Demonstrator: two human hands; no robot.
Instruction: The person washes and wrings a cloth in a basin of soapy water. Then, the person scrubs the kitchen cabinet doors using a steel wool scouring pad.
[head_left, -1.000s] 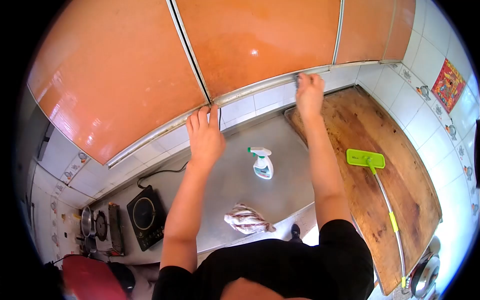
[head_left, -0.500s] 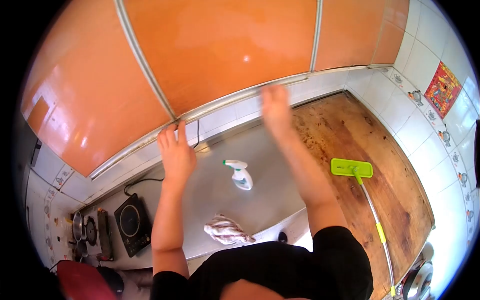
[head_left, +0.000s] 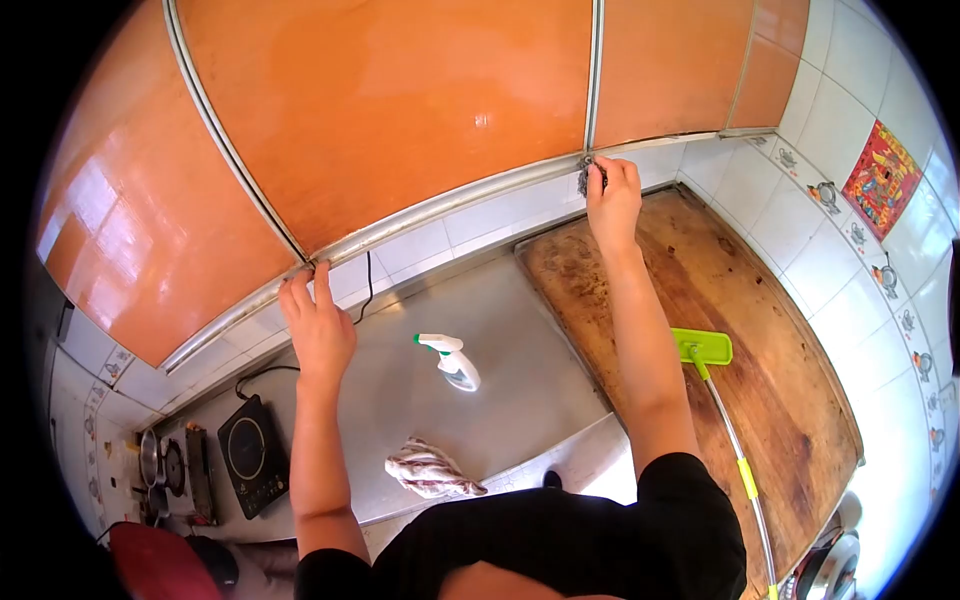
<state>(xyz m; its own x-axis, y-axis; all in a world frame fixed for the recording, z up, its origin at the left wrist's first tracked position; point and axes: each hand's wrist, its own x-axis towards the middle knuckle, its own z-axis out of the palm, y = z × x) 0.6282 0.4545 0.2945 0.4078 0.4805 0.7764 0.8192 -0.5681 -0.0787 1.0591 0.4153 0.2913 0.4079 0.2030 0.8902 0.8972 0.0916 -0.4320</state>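
Note:
My right hand [head_left: 615, 208] is closed around a dark, curly metal scouring pad [head_left: 590, 178]. It presses the pad to the lower metal rail [head_left: 455, 198] of the orange cabinet doors [head_left: 390, 100], right below the right-hand door divider. My left hand [head_left: 322, 332] rests its outstretched, parted fingertips on the same rail, near the foot of the left divider. Between my arms, a white spray bottle [head_left: 458, 368] with a green nozzle stands on the steel counter [head_left: 520, 340]. Closer to me, a crumpled striped cloth [head_left: 428, 468] lies at the counter's front edge.
At right, a green flat mop [head_left: 712, 347] lies on a stained wooden board [head_left: 770, 400], partly behind my right forearm. An induction cooker [head_left: 250, 455] with a black cord sits at left, beside a gas stove [head_left: 178, 470]. Tiled walls border the counter.
My right hand has moved right along the rail, from mid-door to the divider, and the scouring pad now shows clearly. My left hand stays by the left divider. The view has shifted slightly.

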